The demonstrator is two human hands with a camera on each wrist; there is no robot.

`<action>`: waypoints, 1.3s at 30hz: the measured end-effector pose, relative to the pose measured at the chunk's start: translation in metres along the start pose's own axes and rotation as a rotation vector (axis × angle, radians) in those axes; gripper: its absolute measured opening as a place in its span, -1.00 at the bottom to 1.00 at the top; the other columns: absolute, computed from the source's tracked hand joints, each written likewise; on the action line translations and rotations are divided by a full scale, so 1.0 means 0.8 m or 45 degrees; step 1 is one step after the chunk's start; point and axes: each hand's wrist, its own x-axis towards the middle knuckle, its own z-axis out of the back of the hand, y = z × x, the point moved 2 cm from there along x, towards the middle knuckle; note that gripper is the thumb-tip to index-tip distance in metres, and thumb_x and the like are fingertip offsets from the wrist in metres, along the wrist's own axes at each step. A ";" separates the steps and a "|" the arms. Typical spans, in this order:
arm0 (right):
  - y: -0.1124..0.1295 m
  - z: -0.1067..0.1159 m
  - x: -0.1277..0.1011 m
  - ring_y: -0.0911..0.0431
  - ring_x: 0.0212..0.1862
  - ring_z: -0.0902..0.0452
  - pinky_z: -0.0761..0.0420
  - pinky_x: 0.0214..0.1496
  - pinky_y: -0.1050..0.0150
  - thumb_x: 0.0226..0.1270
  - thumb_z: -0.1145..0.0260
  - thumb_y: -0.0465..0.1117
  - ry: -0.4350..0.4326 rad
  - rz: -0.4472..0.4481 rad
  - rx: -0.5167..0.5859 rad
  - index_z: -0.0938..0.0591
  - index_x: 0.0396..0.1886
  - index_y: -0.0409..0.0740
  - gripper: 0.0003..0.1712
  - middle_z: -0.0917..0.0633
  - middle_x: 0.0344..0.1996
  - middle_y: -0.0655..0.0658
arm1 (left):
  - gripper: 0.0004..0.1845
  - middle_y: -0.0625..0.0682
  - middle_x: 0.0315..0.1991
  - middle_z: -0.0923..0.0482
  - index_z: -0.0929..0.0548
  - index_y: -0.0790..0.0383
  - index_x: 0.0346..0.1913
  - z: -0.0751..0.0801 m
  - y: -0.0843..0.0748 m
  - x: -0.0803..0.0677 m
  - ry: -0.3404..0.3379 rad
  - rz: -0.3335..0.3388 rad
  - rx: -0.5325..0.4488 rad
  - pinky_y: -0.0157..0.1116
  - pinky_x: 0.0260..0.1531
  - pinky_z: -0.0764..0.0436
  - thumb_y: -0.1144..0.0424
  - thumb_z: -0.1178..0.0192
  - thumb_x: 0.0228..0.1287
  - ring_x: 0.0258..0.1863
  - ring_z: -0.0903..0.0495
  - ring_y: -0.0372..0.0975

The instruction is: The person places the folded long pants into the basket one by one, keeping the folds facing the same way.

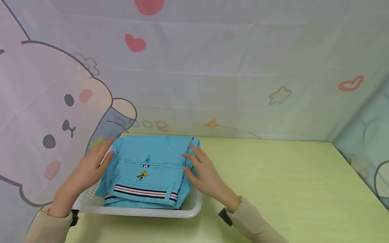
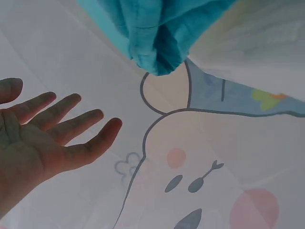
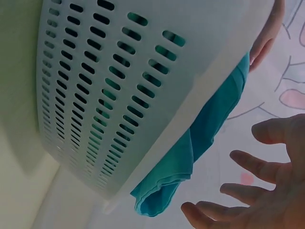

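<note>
Pale green tabletop [image 1: 273, 175] backed by a cartoon bear curtain [image 1: 45, 111] with hearts and stars. At its left end, white slotted basket [image 1: 136, 211] holding folded turquoise shorts [image 1: 146, 175], striped waistband nearest. Left hand [image 1: 91, 167] released, fingers straight at the shorts' left edge; right hand [image 1: 202, 170] released, fingers resting on their right edge.

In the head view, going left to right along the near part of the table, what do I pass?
Left hand → folded blue shorts lying in the white basket → right hand → bare green table.
</note>
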 end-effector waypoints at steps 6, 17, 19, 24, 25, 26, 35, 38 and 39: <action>0.004 -0.004 0.006 -0.30 0.31 -0.07 -0.37 0.04 -0.22 0.28 -0.11 -0.10 0.086 0.079 -0.158 -0.41 0.17 -0.10 -0.53 -0.19 0.33 -0.23 | -0.45 0.29 0.32 -0.09 -0.05 0.17 0.37 -0.012 0.006 0.000 0.040 0.030 0.147 0.40 -0.09 -0.06 0.14 0.17 0.38 0.32 0.06 0.23; 0.009 -0.020 0.005 -0.24 0.38 0.12 -0.26 0.09 -0.28 0.35 0.07 0.07 0.284 0.040 -0.261 -0.24 0.31 0.02 -0.44 -0.01 0.40 -0.15 | -0.32 0.16 0.42 0.20 0.23 -0.03 0.41 -0.042 0.024 -0.012 0.123 0.038 0.227 0.38 0.05 0.21 0.04 0.15 0.36 0.39 0.45 0.04; 0.009 -0.023 0.004 -0.25 0.38 0.15 -0.23 0.09 -0.31 0.35 0.08 0.10 0.313 0.033 -0.275 -0.21 0.32 0.04 -0.42 0.01 0.40 -0.15 | -0.29 0.16 0.42 0.27 0.29 -0.07 0.40 -0.048 0.028 -0.015 0.167 0.058 0.213 0.39 0.06 0.30 0.01 0.15 0.35 0.37 0.53 0.02; 0.008 -0.032 0.000 -0.26 0.39 0.23 -0.17 0.11 -0.35 0.35 0.11 0.13 0.385 0.011 -0.308 -0.16 0.35 0.06 -0.39 0.05 0.41 -0.16 | -0.27 0.18 0.42 0.32 0.31 -0.08 0.40 -0.056 0.038 -0.021 0.244 0.101 0.221 0.42 0.02 0.35 -0.04 0.15 0.34 0.35 0.61 0.02; 0.007 -0.033 -0.001 -0.26 0.39 0.23 -0.17 0.11 -0.34 0.35 0.11 0.13 0.397 0.008 -0.315 -0.15 0.35 0.06 -0.39 0.05 0.41 -0.16 | -0.27 0.18 0.42 0.33 0.31 -0.09 0.40 -0.057 0.040 -0.022 0.256 0.109 0.219 0.43 0.01 0.35 -0.05 0.16 0.34 0.35 0.61 0.03; 0.006 -0.035 -0.002 -0.26 0.39 0.24 -0.17 0.12 -0.34 0.36 0.12 0.13 0.407 0.004 -0.318 -0.15 0.35 0.07 -0.39 0.05 0.41 -0.16 | -0.28 0.17 0.42 0.34 0.32 -0.09 0.40 -0.058 0.042 -0.022 0.267 0.117 0.224 0.43 0.00 0.35 -0.06 0.18 0.34 0.35 0.60 0.04; 0.002 -0.040 -0.005 -0.26 0.39 0.27 -0.11 0.16 -0.33 0.37 0.17 0.15 0.466 -0.042 -0.321 -0.10 0.37 0.04 -0.36 0.06 0.41 -0.17 | -0.29 0.13 0.43 0.32 0.27 0.04 0.40 -0.066 0.056 -0.028 0.384 0.228 0.203 0.41 -0.02 0.47 -0.14 0.28 0.34 0.35 0.56 0.06; 0.000 -0.043 -0.006 -0.27 0.39 0.27 -0.10 0.17 -0.32 0.38 0.20 0.15 0.495 -0.048 -0.335 -0.08 0.38 0.03 -0.36 0.07 0.40 -0.19 | -0.28 0.15 0.42 0.26 0.22 0.11 0.40 -0.070 0.059 -0.031 0.441 0.273 0.193 0.40 -0.02 0.51 -0.17 0.31 0.34 0.36 0.49 0.09; -0.001 -0.044 -0.007 -0.26 0.39 0.27 -0.10 0.17 -0.32 0.38 0.21 0.15 0.506 -0.050 -0.339 -0.07 0.38 0.03 -0.36 0.08 0.40 -0.19 | -0.28 0.16 0.41 0.24 0.20 0.13 0.40 -0.071 0.059 -0.031 0.455 0.283 0.186 0.40 -0.03 0.52 -0.17 0.32 0.34 0.36 0.47 0.11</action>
